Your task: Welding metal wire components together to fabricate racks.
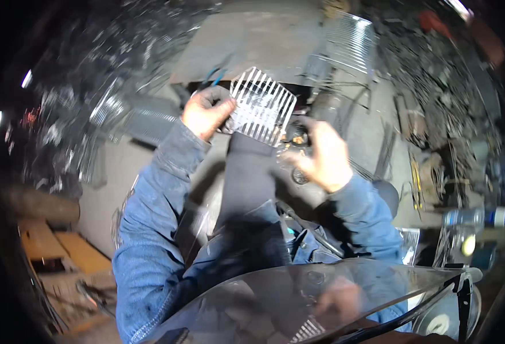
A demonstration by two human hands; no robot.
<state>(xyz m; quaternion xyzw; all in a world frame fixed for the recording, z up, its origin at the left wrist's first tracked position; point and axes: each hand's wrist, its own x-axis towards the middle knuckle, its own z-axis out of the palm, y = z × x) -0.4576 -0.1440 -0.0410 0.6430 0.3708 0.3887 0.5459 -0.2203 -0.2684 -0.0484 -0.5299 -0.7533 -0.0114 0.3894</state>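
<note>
My left hand (207, 112) pinches the left edge of a small metal grille (262, 106) with parallel bright bars, holding it tilted above my dark trouser leg. To the right of the grille is my right hand (328, 153), slightly blurred, its thumb and fingers apart with nothing visible between them. Dark round parts (300, 172) lie below and beside the right hand's fingers, too small to name. Just beyond my left hand, a tool with blue handles (215, 73) rests at the near edge of a metal table (252, 43).
A larger wire grille (350, 40) stands on the table's right side. Stacked grilles (149, 121) lie to the left, bundled metal bars (415, 117) to the right. Plastic bottles (464, 217) are at lower right, wooden boards (63, 249) at lower left. A clear visor (275, 298) crosses the lower view.
</note>
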